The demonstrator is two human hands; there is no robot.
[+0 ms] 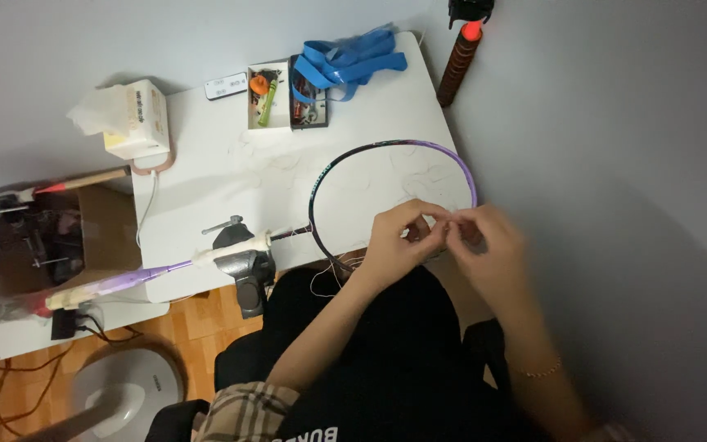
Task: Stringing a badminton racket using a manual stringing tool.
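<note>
A badminton racket frame (386, 147), black and purple with no strings in its head, lies across the white table (206, 164); its shaft is clamped in a dark vise (247, 266). My left hand (398, 237) and my right hand (484, 241) meet at the near rim of the racket head, fingertips pinched together on a thin string (329, 274) that trails off below. Loose string curls lie on the table inside and beside the hoop.
A tissue box (137, 115) stands at the table's far left. Two small trays of tools (284, 94), a white remote (225, 86) and a blue strap bundle (345, 61) sit at the back. A round white appliance (124, 389) is on the wooden floor.
</note>
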